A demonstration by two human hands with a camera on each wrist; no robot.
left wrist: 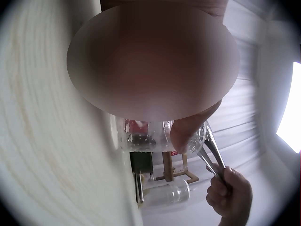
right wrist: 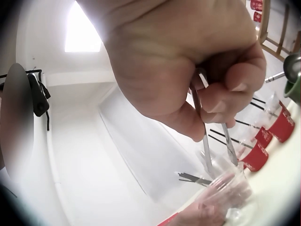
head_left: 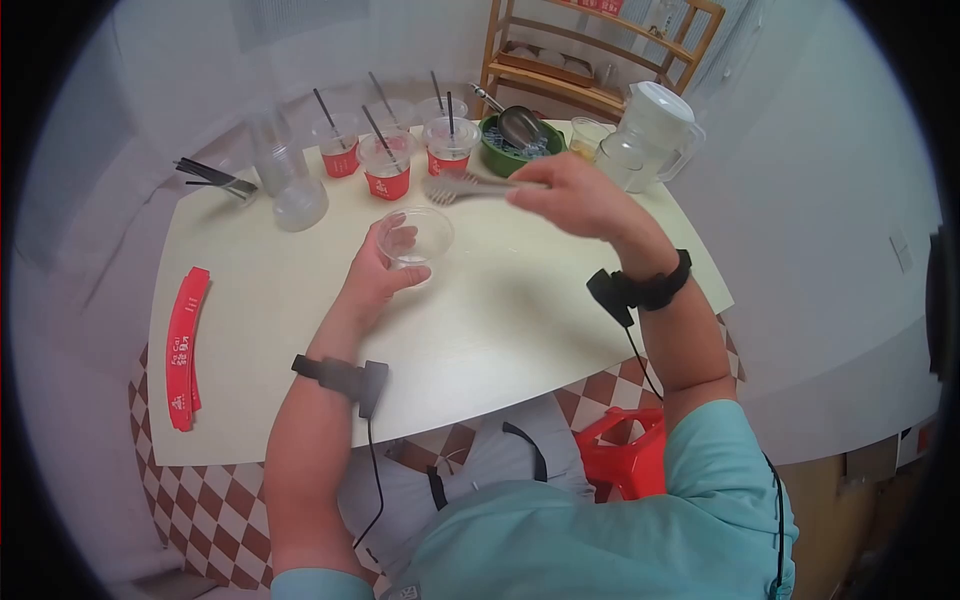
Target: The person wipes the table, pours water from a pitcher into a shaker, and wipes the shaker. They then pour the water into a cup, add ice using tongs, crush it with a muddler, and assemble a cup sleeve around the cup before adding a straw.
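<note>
My left hand (head_left: 372, 272) grips a clear plastic cup (head_left: 432, 240) near the middle of the cream table, thumb on one side and fingers round the other. Metal tongs (head_left: 472, 187) are in my right hand (head_left: 580, 195), pinched between thumb and fingers, raised at the cup's upper right. In the right wrist view both tong arms (right wrist: 207, 153) point down toward the cup (right wrist: 230, 186), their tips overlapping its mouth. From the left wrist, the tongs (left wrist: 215, 146) reach the cup's open end, while a blurred oval covers most of the left hand.
Several lidded cups with red sleeves (head_left: 388, 185) and black straws stand at the back. Right of them are a green bowl (head_left: 497, 160) with a metal scoop (head_left: 521, 128) and a white-lidded pitcher (head_left: 650, 130). Stacked clear cups (head_left: 300, 205), loose black straws (head_left: 215, 178) and flat red sleeves (head_left: 183, 350) lie left.
</note>
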